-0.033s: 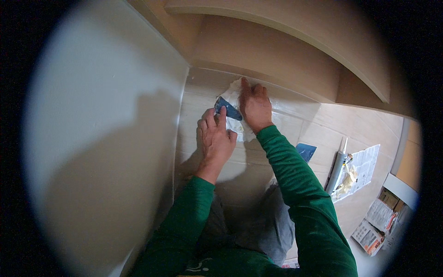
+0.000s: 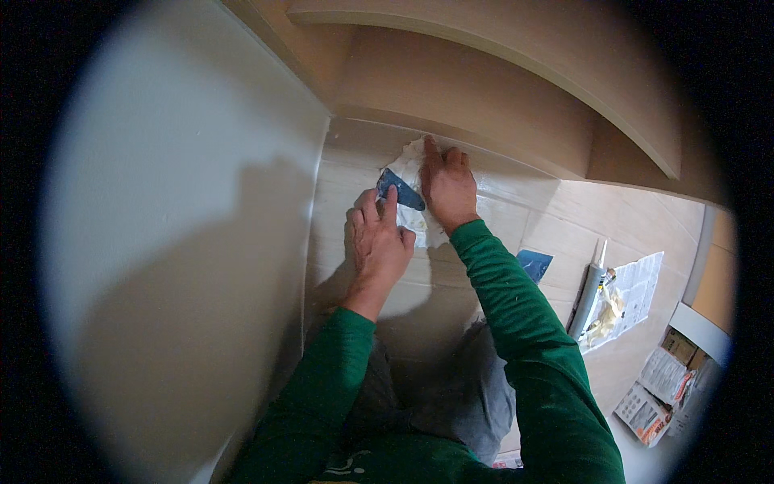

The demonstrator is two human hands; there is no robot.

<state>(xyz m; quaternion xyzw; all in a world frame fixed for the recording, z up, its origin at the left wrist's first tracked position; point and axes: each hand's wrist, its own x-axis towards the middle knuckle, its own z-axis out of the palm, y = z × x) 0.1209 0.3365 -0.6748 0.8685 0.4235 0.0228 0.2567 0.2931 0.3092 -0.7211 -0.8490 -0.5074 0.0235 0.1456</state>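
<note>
My left hand [image 2: 379, 242] pinches a small blue scraper [image 2: 401, 191] between thumb and fingers and presses it onto the pale tiled floor [image 2: 451, 282]. Just to its right, my right hand [image 2: 447, 187] rests on a crumpled white rag [image 2: 413, 161], index finger stretched toward the seam where the floor meets a wooden step [image 2: 484, 105]. The two hands almost touch. Both arms wear green sleeves. Part of the rag is hidden under my right hand.
A white wall panel [image 2: 185, 242] stands close on the left. A second blue scraper [image 2: 534, 263] lies on the floor at the right, then a sealant tube [image 2: 588, 294] on a printed paper sheet [image 2: 641, 282]. Small boxes and packets [image 2: 661, 379] sit at the far right.
</note>
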